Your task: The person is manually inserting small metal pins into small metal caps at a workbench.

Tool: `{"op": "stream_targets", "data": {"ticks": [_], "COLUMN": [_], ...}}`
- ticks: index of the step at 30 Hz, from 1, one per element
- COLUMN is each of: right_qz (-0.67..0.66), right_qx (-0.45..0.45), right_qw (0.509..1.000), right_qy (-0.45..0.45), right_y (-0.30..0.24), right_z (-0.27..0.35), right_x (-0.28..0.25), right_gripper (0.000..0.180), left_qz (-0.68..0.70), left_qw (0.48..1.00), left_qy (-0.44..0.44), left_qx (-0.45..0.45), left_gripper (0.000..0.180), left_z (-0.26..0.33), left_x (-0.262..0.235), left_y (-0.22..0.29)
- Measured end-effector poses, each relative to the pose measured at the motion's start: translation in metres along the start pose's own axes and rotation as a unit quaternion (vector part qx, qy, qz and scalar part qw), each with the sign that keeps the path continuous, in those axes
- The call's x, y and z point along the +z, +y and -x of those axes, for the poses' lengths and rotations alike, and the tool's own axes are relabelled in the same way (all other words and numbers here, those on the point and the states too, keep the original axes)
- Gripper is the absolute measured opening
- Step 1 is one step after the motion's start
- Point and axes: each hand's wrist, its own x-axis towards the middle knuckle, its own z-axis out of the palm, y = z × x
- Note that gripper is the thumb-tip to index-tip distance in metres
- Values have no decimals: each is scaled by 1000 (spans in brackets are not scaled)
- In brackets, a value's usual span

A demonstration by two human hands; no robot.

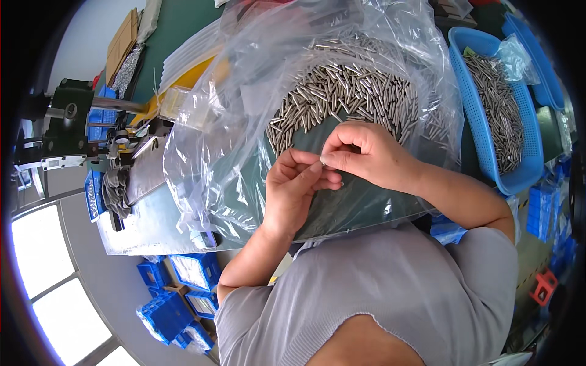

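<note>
My left hand (pixel 293 189) and my right hand (pixel 373 155) meet over the near edge of a clear plastic bag (pixel 210 168). Thumb and fingers of each are pinched together, the tips touching. Whatever sits between them is too small and covered to make out; only a pale speck shows there. Just beyond the hands, a heap of short metal pins (pixel 360 91) lies spread in an arc. Part of this heap is seen through the plastic. The nearest pins lie close to my right hand's knuckles.
At the right, a blue perforated basket (pixel 531 171) holds many similar pins (pixel 500 110). A dark green machine (pixel 73 116) with a metal shaft stands at the left, near a grey glove (pixel 116 192). Blue crates (pixel 165 314) sit on the floor below the green table's edge.
</note>
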Motion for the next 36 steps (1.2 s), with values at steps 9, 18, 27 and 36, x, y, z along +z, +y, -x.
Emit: {"op": "stream_targets", "data": {"ticks": [9,18,27,36], "right_qz": [-387,398,263,-176], "right_qx": [102,-101,-118,91], "right_qw": [911,900,950,980], "right_qy": [96,149,122,-33], "right_y": [-7,14,15,-11], "right_z": [-13,-23,-20,-7], "right_x": [-32,-22,-19,-22], "right_gripper": [12,16,9,12], "left_qz": [6,-23,54,79], "left_qw": [999,999,996,995], "left_qy": [-30,-31,-49,-45], "left_qx": [11,-30,-55,-49], "left_gripper": [6,5,7,8], "left_z": [1,9,-17,-14], "left_x": [4,30,10,4], "left_y": [-1,23,6,8]}}
